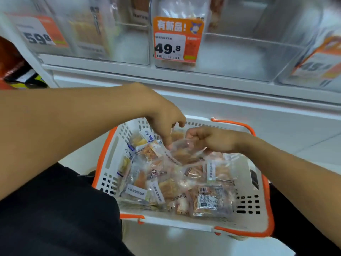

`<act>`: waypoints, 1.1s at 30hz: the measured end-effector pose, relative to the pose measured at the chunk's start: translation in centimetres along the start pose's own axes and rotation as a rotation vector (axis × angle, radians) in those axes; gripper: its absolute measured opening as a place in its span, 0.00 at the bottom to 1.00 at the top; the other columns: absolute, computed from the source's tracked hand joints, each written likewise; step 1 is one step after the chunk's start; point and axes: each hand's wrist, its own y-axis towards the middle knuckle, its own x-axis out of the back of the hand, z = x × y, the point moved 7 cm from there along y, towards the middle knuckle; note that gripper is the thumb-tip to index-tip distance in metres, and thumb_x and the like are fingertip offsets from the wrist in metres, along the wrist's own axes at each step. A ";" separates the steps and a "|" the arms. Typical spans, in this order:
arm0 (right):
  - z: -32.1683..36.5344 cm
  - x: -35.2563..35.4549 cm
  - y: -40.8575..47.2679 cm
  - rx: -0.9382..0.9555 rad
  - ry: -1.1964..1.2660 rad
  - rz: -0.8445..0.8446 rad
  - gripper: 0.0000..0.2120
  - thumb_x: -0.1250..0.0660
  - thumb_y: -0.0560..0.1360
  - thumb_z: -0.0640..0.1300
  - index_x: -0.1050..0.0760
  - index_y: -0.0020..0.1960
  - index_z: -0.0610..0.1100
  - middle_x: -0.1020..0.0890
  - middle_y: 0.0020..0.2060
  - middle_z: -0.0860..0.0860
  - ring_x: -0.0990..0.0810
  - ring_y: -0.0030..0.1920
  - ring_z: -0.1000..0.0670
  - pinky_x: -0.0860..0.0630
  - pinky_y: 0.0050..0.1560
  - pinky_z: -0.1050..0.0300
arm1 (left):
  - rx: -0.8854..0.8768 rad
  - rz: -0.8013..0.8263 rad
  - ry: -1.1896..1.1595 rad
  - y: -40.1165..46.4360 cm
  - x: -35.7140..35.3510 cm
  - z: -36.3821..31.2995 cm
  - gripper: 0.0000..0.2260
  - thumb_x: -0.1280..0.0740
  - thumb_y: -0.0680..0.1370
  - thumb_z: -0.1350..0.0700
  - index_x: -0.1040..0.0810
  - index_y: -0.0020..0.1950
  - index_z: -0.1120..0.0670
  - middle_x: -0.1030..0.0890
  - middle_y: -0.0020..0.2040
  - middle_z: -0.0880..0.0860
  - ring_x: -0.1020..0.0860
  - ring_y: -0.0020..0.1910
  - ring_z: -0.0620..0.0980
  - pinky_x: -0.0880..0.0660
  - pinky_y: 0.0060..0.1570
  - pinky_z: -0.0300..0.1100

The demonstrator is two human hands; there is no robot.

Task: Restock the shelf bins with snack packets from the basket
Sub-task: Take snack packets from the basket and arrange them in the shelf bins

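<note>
White shop flooring (304, 145) runs below a white shelf of three clear plastic bins (230, 52) with orange price tags (178, 38). A white slotted basket with orange handles (110, 159) holds a heap of clear snack packets, too many to count. The left hand (164, 117) and right hand (212, 139) both pinch one clear snack packet (184, 152) over the heap.

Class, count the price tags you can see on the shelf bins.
3: the left tag reading 59.8, the middle tag reading 49.8, and a blurred right tag. Others may lie outside the view.
</note>
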 end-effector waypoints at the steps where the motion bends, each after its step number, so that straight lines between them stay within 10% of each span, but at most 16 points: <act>1: 2.3 1.8 -0.6 0.057 0.082 -0.042 0.07 0.36 0.81 0.38 0.27 0.46 0.47 0.18 0.48 0.42 0.20 0.47 0.44 0.23 0.42 0.54 | 0.015 -0.026 -0.040 -0.3 0.6 1.0 0.42 0.26 0.71 0.39 0.44 0.78 0.47 0.32 0.73 0.49 0.28 0.66 0.51 0.29 0.63 0.46; 4: 9.0 6.1 -2.3 0.248 0.285 -0.255 0.01 0.38 0.82 0.41 0.29 0.52 0.43 0.19 0.52 0.40 0.20 0.41 0.47 0.21 0.36 0.56 | -0.036 -0.201 -0.284 -2.3 3.9 3.7 0.41 0.22 0.67 0.41 0.37 0.76 0.46 0.29 0.72 0.43 0.28 0.67 0.46 0.29 0.64 0.41; 8: 15.3 7.8 -3.5 0.408 0.338 -0.426 0.14 0.33 0.75 0.46 0.29 0.57 0.41 0.17 0.51 0.42 0.16 0.44 0.41 0.16 0.43 0.41 | -0.192 -0.448 -0.748 -5.6 7.5 7.6 0.09 0.22 0.70 0.57 0.17 0.48 0.51 0.16 0.44 0.44 0.17 0.41 0.44 0.19 0.42 0.41; 12: 19.1 7.2 -2.6 0.443 0.006 -0.468 0.16 0.31 0.77 0.38 0.24 0.62 0.52 0.14 0.47 0.46 0.14 0.42 0.39 0.16 0.37 0.43 | -0.183 -0.695 -0.908 -8.1 8.7 11.5 0.10 0.21 0.68 0.59 0.16 0.47 0.56 0.17 0.39 0.43 0.18 0.39 0.40 0.22 0.37 0.38; 19: 31.9 11.9 -3.3 0.798 -0.716 -1.055 0.06 0.33 0.78 0.49 0.21 0.51 0.46 0.16 0.41 0.51 0.16 0.39 0.48 0.19 0.39 0.44 | 0.167 -1.685 -0.996 -15.6 10.2 20.3 0.17 0.21 0.69 0.54 0.25 0.52 0.48 0.21 0.41 0.46 0.26 0.29 0.36 0.27 0.35 0.30; 27: 37.3 15.9 7.5 0.127 -1.295 -0.914 0.11 0.32 0.75 0.40 0.32 0.38 0.43 0.30 0.33 0.49 0.28 0.36 0.45 0.30 0.39 0.51 | 0.321 -1.679 -0.919 -15.6 9.2 22.8 0.11 0.26 0.74 0.57 0.24 0.53 0.48 0.23 0.44 0.45 0.23 0.37 0.47 0.23 0.43 0.43; 33: 36.2 18.4 13.4 -0.020 -1.353 -0.776 0.10 0.33 0.76 0.37 0.22 0.56 0.37 0.23 0.42 0.45 0.23 0.40 0.45 0.23 0.43 0.51 | 0.284 -1.664 -0.881 -14.8 9.6 22.0 0.10 0.27 0.74 0.58 0.24 0.52 0.48 0.22 0.43 0.46 0.23 0.36 0.48 0.23 0.43 0.43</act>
